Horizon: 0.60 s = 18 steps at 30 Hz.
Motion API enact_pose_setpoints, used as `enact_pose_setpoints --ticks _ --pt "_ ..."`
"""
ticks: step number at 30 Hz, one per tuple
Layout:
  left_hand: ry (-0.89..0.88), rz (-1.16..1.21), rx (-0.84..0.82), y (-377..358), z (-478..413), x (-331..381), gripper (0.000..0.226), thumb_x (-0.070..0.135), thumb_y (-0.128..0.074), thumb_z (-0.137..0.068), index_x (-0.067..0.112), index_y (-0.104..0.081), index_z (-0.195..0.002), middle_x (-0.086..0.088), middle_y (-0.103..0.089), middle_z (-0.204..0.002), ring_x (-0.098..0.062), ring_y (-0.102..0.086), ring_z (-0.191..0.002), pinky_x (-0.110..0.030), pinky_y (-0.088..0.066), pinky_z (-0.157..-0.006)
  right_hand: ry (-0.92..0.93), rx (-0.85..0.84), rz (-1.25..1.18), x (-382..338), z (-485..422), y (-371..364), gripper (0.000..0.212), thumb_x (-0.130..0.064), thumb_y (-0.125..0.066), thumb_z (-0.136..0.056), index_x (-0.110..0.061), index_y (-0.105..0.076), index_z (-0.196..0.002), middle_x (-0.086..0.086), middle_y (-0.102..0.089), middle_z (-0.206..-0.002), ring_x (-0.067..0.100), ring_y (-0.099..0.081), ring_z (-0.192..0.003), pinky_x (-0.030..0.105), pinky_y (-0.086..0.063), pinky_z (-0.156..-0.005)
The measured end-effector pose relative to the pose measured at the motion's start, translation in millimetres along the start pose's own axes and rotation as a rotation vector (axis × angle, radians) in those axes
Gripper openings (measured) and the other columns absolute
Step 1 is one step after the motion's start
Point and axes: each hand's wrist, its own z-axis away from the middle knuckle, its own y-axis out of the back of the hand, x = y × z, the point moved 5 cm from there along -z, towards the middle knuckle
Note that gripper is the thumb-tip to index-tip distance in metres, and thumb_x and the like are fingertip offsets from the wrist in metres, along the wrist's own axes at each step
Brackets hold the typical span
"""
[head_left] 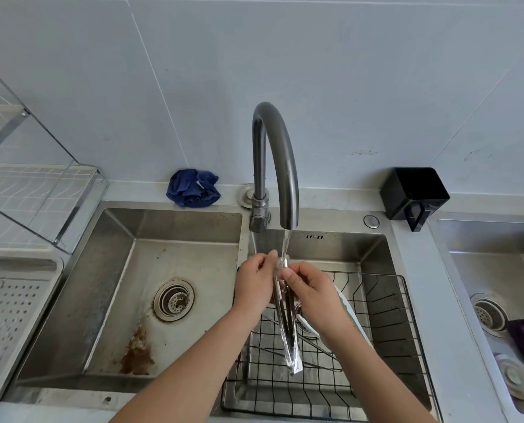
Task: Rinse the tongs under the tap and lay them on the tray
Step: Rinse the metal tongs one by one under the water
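- Tongs (288, 331) hang nearly upright over the right basin of a steel double sink (71, 300), their upper end in running water.
- Perforated tray (10, 300) sits at far left, well apart from the tongs.
- Black wire rack (386, 315) rests in the basin beneath them.
- Curved tap (273, 141) pours a steady stream.
- Left hand (254, 282) and right hand (309, 288) both pinch the tongs' upper end, fingers curled.
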Motion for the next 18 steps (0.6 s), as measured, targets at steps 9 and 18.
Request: enact_pose_setpoints --ticks 9,18 --pt "0.152 0.329 0.0 23.1 -5.8 5.8 0.015 0.003 -0.063 -0.093 0.009 -0.076 -0.098 -0.02 -0.077 -0.088 -0.035 -0.076 -0.081 -0.033 -0.06 -0.06 -0.005 0.036 0.04 -23.4 -29.5 -12.2 0.026 -0.028 -0.055 -0.106 -0.025 -0.067 -0.083 -0.007 -0.067 -0.067 0.01 -0.061 -0.064 0.041 -0.056 -0.068" --pt "0.093 0.551 0.142 61.2 -0.2 29.3 0.004 0.004 -0.069 -0.09 0.007 -0.071 -0.087 -0.013 -0.07 -0.075 -0.025 -0.072 -0.073 -0.038 -0.063 -0.064 0.007 -0.06 0.344 -21.5 -38.5 -20.5 0.067 -0.072 -0.032 -0.095 -0.015 -0.066 -0.094 0.006 -0.073 -0.079 0.018 -0.072 -0.065 0.046 -0.059 -0.071"
